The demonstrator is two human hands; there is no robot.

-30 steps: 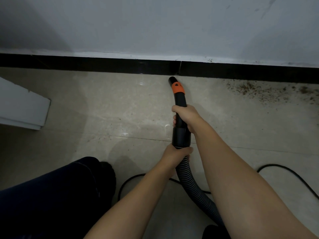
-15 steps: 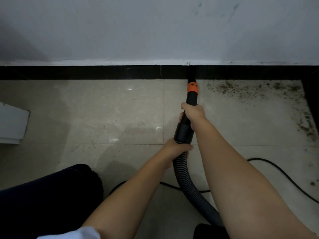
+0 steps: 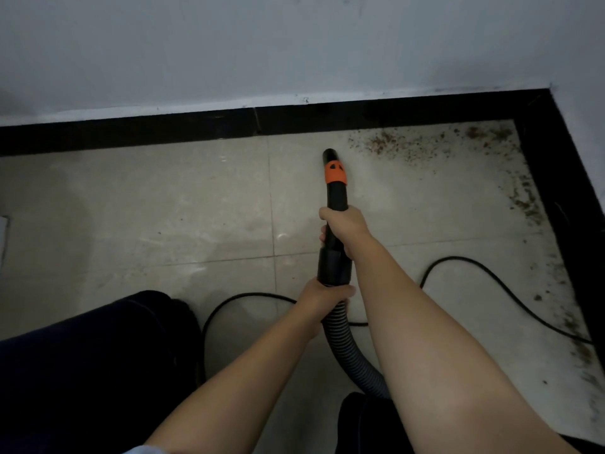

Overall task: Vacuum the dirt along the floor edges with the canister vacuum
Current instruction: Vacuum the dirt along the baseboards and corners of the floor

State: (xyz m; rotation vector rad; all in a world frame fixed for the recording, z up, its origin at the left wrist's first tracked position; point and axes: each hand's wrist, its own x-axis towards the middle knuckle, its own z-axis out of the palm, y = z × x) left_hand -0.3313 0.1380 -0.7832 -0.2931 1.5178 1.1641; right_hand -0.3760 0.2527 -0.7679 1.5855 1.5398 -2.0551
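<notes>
1. Both hands grip the vacuum's nozzle assembly; the right hand (image 3: 343, 228) is wrapped round the black nozzle tube (image 3: 337, 194) below its orange collar (image 3: 334, 173), fingers curled out of sight on the far side, only fingertips showing at the tube's left edge.
2. Nearer the body, the left hand (image 3: 324, 295) clasps the lower rim of the wider black cuff (image 3: 334, 267), where the ribbed grey hose (image 3: 347, 348) joins; its thumb lies across the front, the other fingers hidden behind.
3. Nozzle's open mouth (image 3: 329, 154) points toward the black skirting (image 3: 163, 132); it sits short of it, over the pale floor tiles (image 3: 147, 208); whether the tip touches the tile cannot be told.
4. Dirt (image 3: 393, 144), brown and speckled, is scattered just right of the nozzle mouth along the skirting; it runs into the corner and down the right-hand edge (image 3: 530, 204); lower patches there are dim and hard to make out.
5. Hose passes down between the forearms and disappears behind the right arm; the canister itself is not seen.
6. A black power cord (image 3: 484, 273) loops over the tiles; part is hidden behind the arms, and its right end is lost near the skirting.
7. A dark-trousered leg (image 3: 98, 355) fills the lower left, cut by the frame; another dark shape (image 3: 363, 421) at bottom centre is too cropped to identify.
8. A pale object (image 3: 3, 237) is barely visible at the left edge; the grey wall (image 3: 294, 44) rises above the skirting.
</notes>
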